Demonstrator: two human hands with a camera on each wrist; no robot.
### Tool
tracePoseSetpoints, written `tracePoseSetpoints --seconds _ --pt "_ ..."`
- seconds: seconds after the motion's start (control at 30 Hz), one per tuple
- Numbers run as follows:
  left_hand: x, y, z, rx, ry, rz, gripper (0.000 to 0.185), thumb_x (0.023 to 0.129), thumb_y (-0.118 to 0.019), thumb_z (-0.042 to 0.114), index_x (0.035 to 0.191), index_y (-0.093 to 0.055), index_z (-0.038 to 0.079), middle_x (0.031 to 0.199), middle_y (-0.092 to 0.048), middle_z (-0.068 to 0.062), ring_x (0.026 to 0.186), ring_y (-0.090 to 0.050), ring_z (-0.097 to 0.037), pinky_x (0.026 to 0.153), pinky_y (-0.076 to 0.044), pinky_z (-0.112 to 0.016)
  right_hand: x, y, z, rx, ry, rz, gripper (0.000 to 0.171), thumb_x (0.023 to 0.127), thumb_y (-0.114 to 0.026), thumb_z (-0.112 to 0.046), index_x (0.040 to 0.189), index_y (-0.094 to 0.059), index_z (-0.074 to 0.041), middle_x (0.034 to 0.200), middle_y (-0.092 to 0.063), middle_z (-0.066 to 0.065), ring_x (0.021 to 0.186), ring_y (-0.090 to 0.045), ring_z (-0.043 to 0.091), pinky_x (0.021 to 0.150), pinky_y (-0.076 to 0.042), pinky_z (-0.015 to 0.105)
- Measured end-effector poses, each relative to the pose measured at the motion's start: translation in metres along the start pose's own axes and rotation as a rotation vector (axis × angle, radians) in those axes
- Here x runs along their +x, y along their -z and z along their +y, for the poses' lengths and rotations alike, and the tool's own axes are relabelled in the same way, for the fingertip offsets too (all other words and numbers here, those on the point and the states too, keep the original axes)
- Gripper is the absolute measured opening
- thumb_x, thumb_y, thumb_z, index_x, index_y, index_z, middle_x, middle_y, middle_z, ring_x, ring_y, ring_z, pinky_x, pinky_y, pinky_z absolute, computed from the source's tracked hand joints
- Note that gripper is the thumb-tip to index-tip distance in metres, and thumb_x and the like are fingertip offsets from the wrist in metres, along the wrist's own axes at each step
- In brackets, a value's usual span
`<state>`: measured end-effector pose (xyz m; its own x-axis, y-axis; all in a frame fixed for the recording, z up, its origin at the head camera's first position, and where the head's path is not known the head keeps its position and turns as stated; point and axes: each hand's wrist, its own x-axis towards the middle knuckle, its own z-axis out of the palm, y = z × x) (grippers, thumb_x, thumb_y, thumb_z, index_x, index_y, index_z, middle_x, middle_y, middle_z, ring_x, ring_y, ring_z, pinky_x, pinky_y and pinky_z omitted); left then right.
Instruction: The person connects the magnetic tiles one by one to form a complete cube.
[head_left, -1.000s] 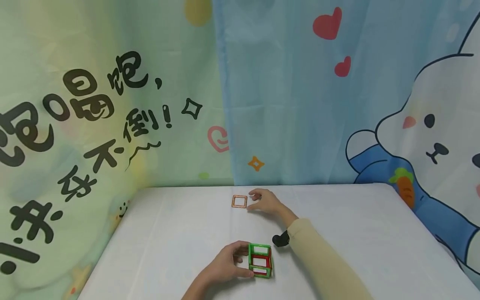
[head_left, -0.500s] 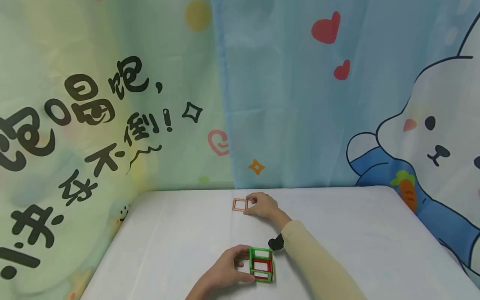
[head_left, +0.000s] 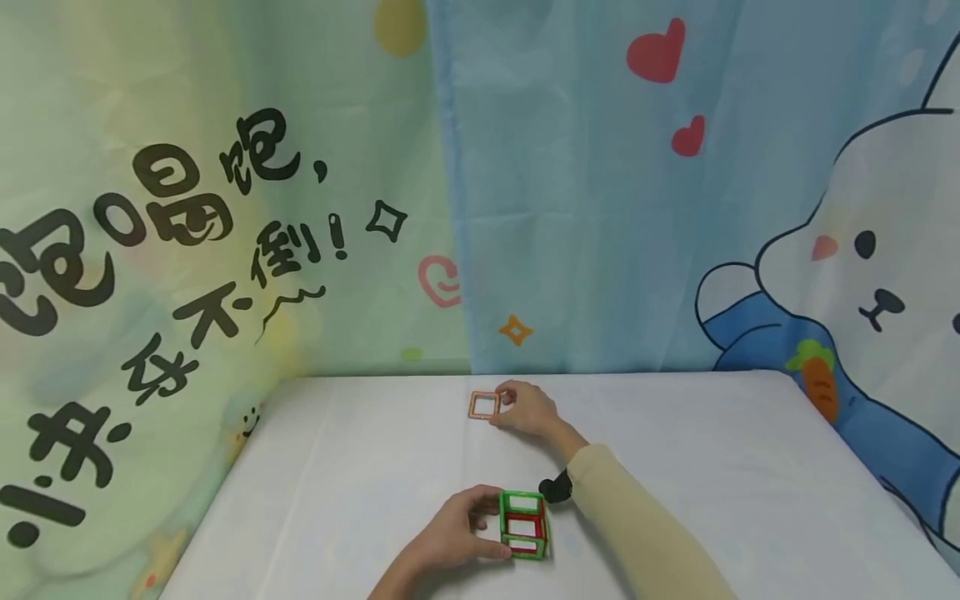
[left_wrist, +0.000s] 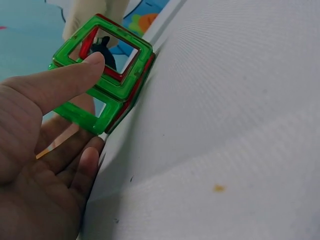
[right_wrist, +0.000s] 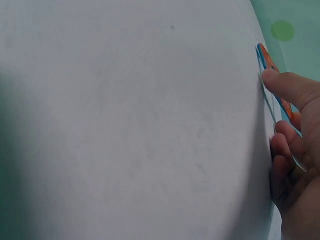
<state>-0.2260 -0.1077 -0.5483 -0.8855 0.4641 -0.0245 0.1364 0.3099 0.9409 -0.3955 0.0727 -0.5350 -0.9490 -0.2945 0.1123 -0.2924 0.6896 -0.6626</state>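
From my head view the light is soft, even and bright, with only faint shadows on the desk (head_left: 360, 467) under the arms. My right wrist view is blurred and darkens toward its left edge. My left wrist view shows a soft, out-of-focus palm (left_wrist: 35, 165) up close.

Two hands are at work on the counter (head_left: 337, 467): one left hand (head_left: 450, 537) and one right hand (head_left: 528, 410). There is one small cube (head_left: 523, 525) built of square frames, green ones with red ones among them; how many of each colour cannot be counted from here. One loose orange square frame (head_left: 483, 405) sits apart from it. One white cloth covers the counter.
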Motion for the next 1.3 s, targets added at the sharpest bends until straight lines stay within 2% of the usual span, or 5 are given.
tracePoseSetpoints --seconds 0.2,0.63,0.87,0.97,1.3 --pt "0.000 -0.002 0.000 0.011 -0.002 -0.002 0.061 0.071 -0.087 0.011 0.125 -0.059 0.010 0.113 -0.065 0.007 0.103 -0.060 -0.007 0.085 -0.046 -0.026 -0.008 0.017 0.002 0.153 0.044 0.015 0.051 0.077 -0.084 -0.021 0.118 -0.063 0.000 0.094 -0.064 0.008 0.086 -0.059 0.023 0.076 -0.047 0.041" --pt "0.000 0.000 0.004 0.004 0.013 0.015 0.060 0.071 -0.087 0.010 0.124 -0.059 0.009 0.112 -0.064 0.005 0.102 -0.059 -0.010 0.083 -0.047 -0.027 -0.052 0.062 -0.032 0.131 0.164 0.063 0.051 0.078 -0.083 -0.017 0.121 -0.061 -0.001 0.085 -0.064 0.008 0.058 -0.053 0.013 0.058 -0.044 0.032" --pt "-0.003 -0.003 0.006 0.005 0.022 0.010 0.059 0.072 -0.086 0.010 0.125 -0.059 0.009 0.114 -0.064 0.004 0.103 -0.059 -0.013 0.084 -0.047 -0.029 -0.088 0.075 -0.050 0.084 0.148 0.068 0.051 0.075 -0.084 -0.017 0.120 -0.062 -0.004 0.077 -0.060 -0.001 0.055 -0.049 0.013 0.052 -0.041 0.030" --pt "-0.004 -0.003 0.007 0.004 0.024 0.013 0.059 0.073 -0.086 0.010 0.125 -0.059 0.009 0.115 -0.064 0.003 0.104 -0.059 -0.015 0.084 -0.047 -0.029 -0.100 0.080 -0.056 0.062 0.147 0.078 0.051 0.074 -0.085 -0.017 0.119 -0.063 -0.005 0.076 -0.059 0.001 0.051 -0.046 0.012 0.051 -0.039 0.029" --pt "-0.005 -0.005 0.007 0.015 -0.001 0.009 0.061 0.073 -0.086 0.013 0.127 -0.057 0.007 0.117 -0.063 0.002 0.106 -0.058 -0.015 0.086 -0.047 -0.029 -0.142 0.089 -0.064 0.042 0.158 0.066 0.050 0.071 -0.088 -0.023 0.115 -0.067 -0.010 0.081 -0.050 -0.004 0.063 -0.045 0.013 0.053 -0.040 0.028"
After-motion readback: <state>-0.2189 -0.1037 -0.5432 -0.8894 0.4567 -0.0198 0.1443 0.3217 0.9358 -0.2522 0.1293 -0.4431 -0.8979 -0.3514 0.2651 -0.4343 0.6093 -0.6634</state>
